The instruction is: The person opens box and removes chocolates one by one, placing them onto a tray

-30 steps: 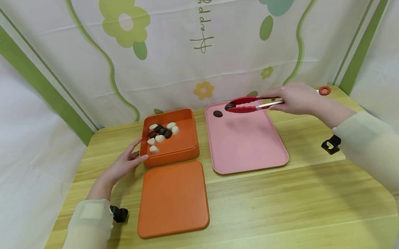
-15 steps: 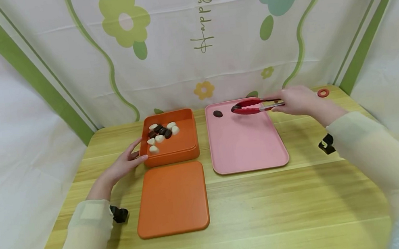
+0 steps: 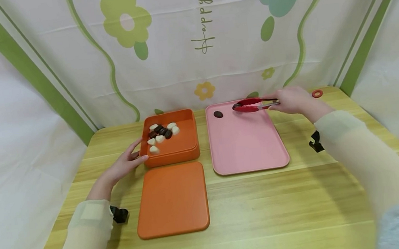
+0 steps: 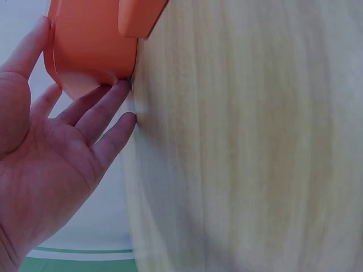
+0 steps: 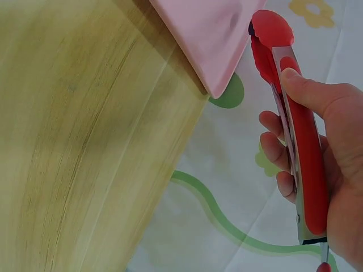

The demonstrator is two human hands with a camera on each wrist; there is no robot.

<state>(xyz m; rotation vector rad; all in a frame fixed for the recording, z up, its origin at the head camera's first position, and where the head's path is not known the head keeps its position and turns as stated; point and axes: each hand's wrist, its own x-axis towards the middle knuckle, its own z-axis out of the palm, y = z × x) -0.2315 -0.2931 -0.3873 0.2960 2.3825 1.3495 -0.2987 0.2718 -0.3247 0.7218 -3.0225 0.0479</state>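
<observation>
My right hand [image 3: 293, 100] grips a pair of red and silver tongs [image 5: 309, 164], thumb on one arm and fingers round the other. A dark chocolate [image 3: 236, 107] sits between the tong tips, over the far part of the pink tray [image 3: 247, 148]. Another dark chocolate [image 3: 218, 114] lies on that tray near its far left corner. With fingers spread and fairly straight, my left hand [image 3: 125, 166] touches the left side of the orange box [image 3: 173, 156]. Inside the box are several white chocolates [image 3: 159, 138] and several dark chocolates [image 3: 162, 131], mostly toward its left.
An orange lid [image 3: 172, 200] lies flat on the wooden table [image 3: 267, 214] in front of the box. A printed cloth [image 3: 171, 30] hangs right behind the table's far edge, and white cloth stands at both sides.
My right hand has shifted the tongs and the held chocolate a little to the right, and the forearm has swung inward. My left hand stays in place at the box.
</observation>
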